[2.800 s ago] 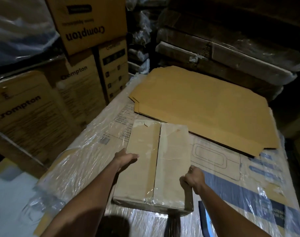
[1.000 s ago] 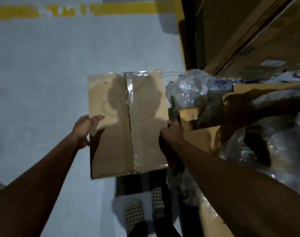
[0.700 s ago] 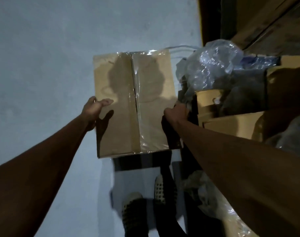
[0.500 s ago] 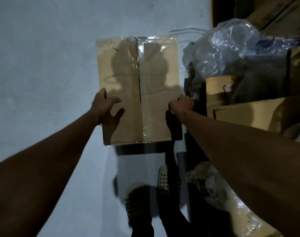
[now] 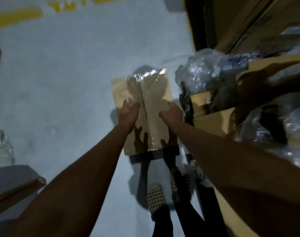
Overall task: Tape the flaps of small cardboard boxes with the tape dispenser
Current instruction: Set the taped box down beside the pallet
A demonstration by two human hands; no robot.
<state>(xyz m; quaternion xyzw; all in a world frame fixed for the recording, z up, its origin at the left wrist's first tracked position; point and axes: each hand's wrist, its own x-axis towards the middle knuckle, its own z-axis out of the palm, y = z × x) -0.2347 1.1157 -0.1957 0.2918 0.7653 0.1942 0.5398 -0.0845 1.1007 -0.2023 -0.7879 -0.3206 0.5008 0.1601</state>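
Nearest the camera are the person's feet, in pale perforated shoes, planted on the grey floor just short of the work. Both forearms reach forward and down from the lower corners of the frame.

The left hand lies over the left flap of the small cardboard box, its fingers spread and fairly straight, holding nothing. The right hand is at the box's right edge; its fingers look loosely bent over the top, but motion blur hides whether they grip the edge or merely rest there. Shadows of both hands fall on the near half of the lid.

The box sits low, apparently on or just above the floor, beside a heap of crumpled plastic wrap and loose cardboard to its right. Clear shiny tape runs along the centre seam and folds over the far edge. No tape dispenser is visible.

The step in hand appears to be setting down a box that is already taped. To do it well, the person should lower it flat and square, keep it clear of the plastic so nothing sticks to the tape ends, and release both hands together so it does not tip. A quick press along the seam would confirm the flaps are sealed.

Farther off, a yellow floor line crosses the top left, and stacked cartons rise at the top right.
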